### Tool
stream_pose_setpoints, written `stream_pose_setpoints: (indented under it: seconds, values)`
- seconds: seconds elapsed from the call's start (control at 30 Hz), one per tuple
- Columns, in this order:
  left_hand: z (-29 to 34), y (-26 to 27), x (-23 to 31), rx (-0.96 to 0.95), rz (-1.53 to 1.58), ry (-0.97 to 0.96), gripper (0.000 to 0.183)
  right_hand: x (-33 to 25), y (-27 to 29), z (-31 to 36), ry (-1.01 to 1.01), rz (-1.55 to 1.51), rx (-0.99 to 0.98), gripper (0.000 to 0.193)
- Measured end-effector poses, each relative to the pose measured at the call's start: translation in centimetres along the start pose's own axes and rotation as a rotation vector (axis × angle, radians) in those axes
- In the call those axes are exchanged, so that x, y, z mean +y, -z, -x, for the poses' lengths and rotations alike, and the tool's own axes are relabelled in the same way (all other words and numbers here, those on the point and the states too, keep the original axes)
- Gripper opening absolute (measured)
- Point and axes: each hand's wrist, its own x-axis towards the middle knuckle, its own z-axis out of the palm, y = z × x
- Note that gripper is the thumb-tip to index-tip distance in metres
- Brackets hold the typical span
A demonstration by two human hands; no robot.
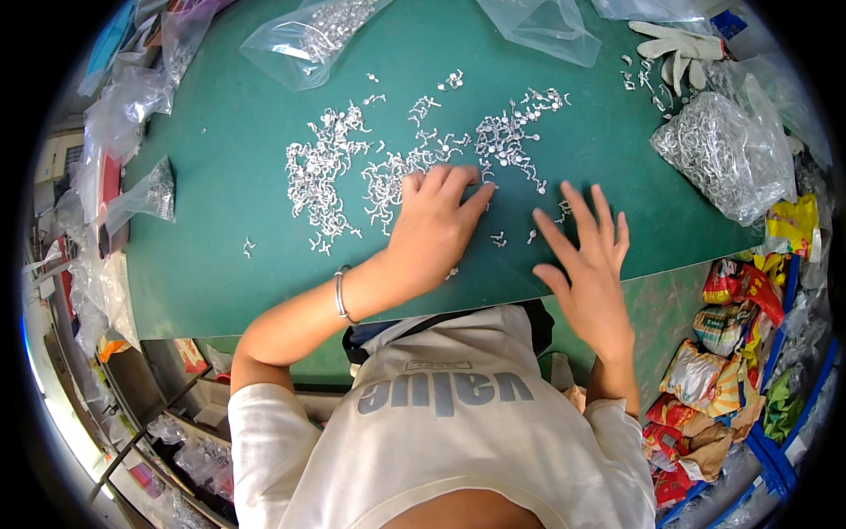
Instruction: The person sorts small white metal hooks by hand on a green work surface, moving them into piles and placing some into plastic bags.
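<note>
My left hand [438,220], with a silver bangle [340,295] on its wrist, reaches over the middle pile of small silvery metal pieces [392,181]. Its fingers are bent down and closed at the pile's right edge, and what they hold, if anything, is hidden. Farther right, my right hand [592,264] is open above the table's near edge, fingers spread. A few loose pieces [499,239] lie between the two hands. Another pile [322,172] of these pieces sits to the left, and a third pile [507,137] lies beyond my hands to the right.
The green tabletop [220,194] carries a clear bag of metal pieces [705,150] at right, with a work glove [679,48] behind it. At the far side lie another part-filled bag [322,35] and a clear plastic bag [546,31]. Colourful packages [705,375] crowd the lower right.
</note>
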Motion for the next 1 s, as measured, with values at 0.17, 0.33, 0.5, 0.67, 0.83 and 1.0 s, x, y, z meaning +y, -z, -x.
stream_pose_setpoints:
  seconds: [0.17,0.33,0.5,0.67,0.83,1.0]
  values:
    - [-0.2,0.0,0.9,0.002,0.074,0.06,0.035,1.0,-1.5,-1.4,-0.063,0.045,0.13,0.05]
    - [-0.6,-0.2,1.7,-0.024,0.151,0.05,0.036,0.3,-0.7,-0.1,-0.078,0.05,0.074,0.051]
    - [-0.6,-0.6,2.3,-0.03,0.07,0.075,0.035,0.4,-1.3,-1.0,-0.022,0.024,0.133,0.051]
    - [0.5,-0.1,3.2,-0.09,0.116,0.031,0.036,0.4,-0.8,0.2,-0.045,0.0,0.062,0.046]
    - [0.7,0.2,3.7,-0.085,0.136,0.074,0.038,0.3,0.1,1.4,-0.015,-0.131,0.0,0.049]
    - [0.6,-0.3,3.7,-0.111,0.125,0.023,0.041,0.0,-0.3,1.6,0.001,-0.056,-0.035,0.055]
